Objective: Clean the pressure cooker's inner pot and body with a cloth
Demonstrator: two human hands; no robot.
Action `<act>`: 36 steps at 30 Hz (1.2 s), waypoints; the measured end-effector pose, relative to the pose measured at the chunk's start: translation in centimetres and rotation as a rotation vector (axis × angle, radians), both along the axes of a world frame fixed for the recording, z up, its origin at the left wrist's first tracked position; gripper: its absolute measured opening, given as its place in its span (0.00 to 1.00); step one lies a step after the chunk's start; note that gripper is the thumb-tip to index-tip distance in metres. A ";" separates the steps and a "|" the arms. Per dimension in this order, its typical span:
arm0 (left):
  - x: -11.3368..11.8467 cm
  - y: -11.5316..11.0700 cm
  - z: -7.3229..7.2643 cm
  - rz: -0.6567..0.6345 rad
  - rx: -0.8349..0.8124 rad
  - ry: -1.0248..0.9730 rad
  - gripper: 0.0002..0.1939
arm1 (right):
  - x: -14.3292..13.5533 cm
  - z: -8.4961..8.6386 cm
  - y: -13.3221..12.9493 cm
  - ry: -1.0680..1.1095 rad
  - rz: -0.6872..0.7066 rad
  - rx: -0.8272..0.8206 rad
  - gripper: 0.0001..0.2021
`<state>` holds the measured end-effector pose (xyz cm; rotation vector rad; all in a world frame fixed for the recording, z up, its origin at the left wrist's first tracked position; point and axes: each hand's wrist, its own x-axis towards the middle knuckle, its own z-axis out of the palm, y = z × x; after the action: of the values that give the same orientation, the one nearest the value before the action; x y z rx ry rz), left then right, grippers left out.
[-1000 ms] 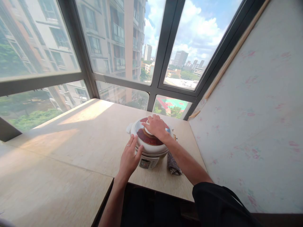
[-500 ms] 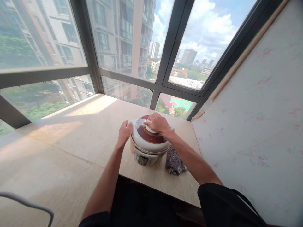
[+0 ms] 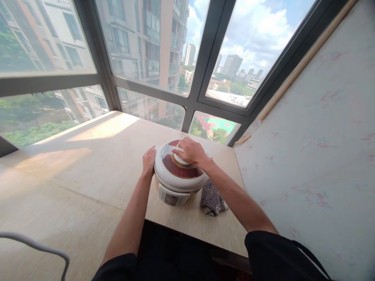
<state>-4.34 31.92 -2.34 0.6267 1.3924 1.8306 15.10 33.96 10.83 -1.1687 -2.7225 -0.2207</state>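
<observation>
A white and beige electric cooker (image 3: 162, 179) stands upright near the counter's front edge. Its domed lid (image 3: 166, 162) has a white rim and a see-through reddish-brown window, and it sits on the body. My right hand (image 3: 191, 151) is wrapped over the white knob (image 3: 181, 159) at the top of the lid. On the cooker's left side, my left hand (image 3: 149, 160) grips the side near the rim, with its fingertips partly hidden. The control panel (image 3: 173, 196) faces me. A folded dark grey patterned cloth (image 3: 211, 198) lies just right of the cooker, below my right forearm.
The pale stone-look counter (image 3: 96, 171) reaches to the window frame (image 3: 152, 93) at the back. A papered wall (image 3: 299, 168) bounds the right side. A grey cable (image 3: 38, 246) curves across the lower left.
The whole view has shifted slightly, so the cooker and counter appear a little further left. My left hand lies closer along the cooker's side. My right hand stays on the lid knob.
</observation>
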 end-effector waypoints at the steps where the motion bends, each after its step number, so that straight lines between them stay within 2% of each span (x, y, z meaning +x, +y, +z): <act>1: 0.0 0.0 0.0 0.003 0.001 -0.006 0.24 | -0.1 0.1 -0.1 -0.004 -0.017 -0.013 0.23; 13: 0.2 0.1 -0.4 0.029 0.026 -0.043 0.24 | -1.5 1.1 -1.6 -0.069 -0.190 -0.047 0.22; 25: 0.0 0.4 -1.2 0.036 0.039 -0.065 0.23 | -2.2 1.6 -2.3 -0.077 -0.292 -0.078 0.24; 36: -0.1 0.6 -1.2 0.051 0.033 -0.030 0.18 | -3.7 1.3 -2.6 0.073 -0.477 -0.107 0.23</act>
<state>-4.49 32.52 -3.59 0.5838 1.3720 1.8990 11.38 31.38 12.16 -1.8060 -2.3774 -0.0885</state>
